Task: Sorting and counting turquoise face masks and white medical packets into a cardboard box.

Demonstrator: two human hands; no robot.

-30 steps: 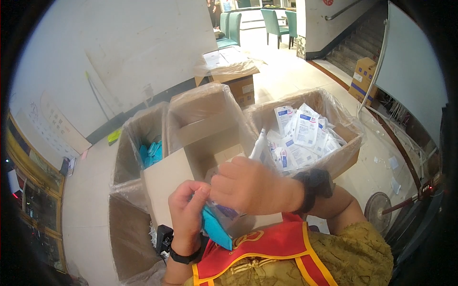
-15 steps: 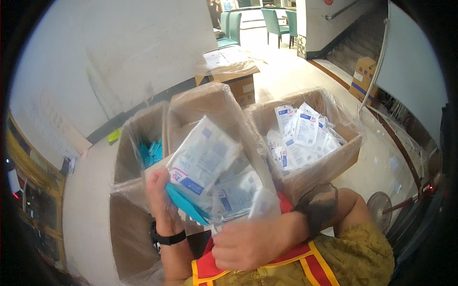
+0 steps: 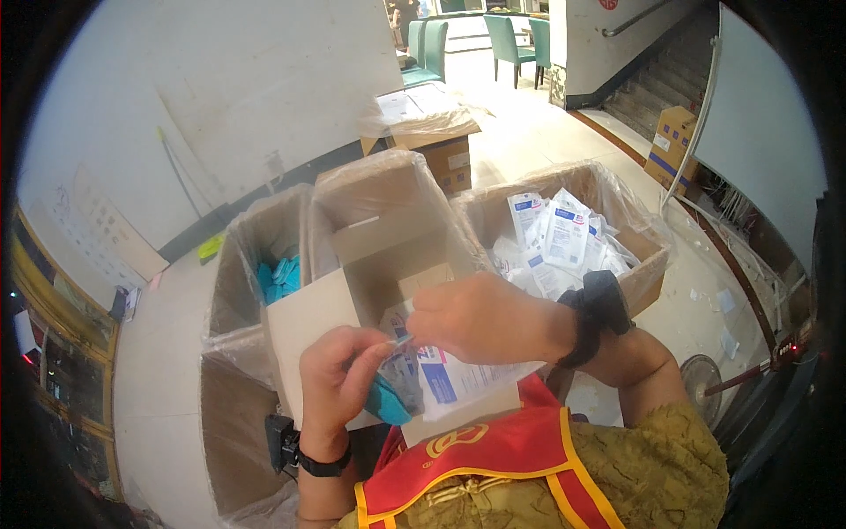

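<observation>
My left hand (image 3: 339,379) and my right hand (image 3: 485,322) come together over an open carton (image 3: 317,317). Their fingertips pinch the thin edge of what looks like a flat white packet, seen nearly edge-on. Below my left hand shows a teal folded piece (image 3: 388,401), partly hidden by the fingers. A white packet with blue and pink print (image 3: 454,379) sits under my right hand, at the carton's near side. More packets show in the carton, mostly covered by my hands.
A plastic-lined box (image 3: 639,291) at the right holds many white packets (image 3: 564,234). At the left, another lined box (image 3: 238,304) holds teal pieces (image 3: 280,280). An empty-looking lined box (image 3: 374,189) stands between, a closed-in carton (image 3: 445,163) behind. A fan (image 3: 702,379) stands at right.
My left hand has moved right and lowered the packet it held up. My right hand has risen from near my apron to meet it, and both now pinch together. The carton's flap is uncovered.
</observation>
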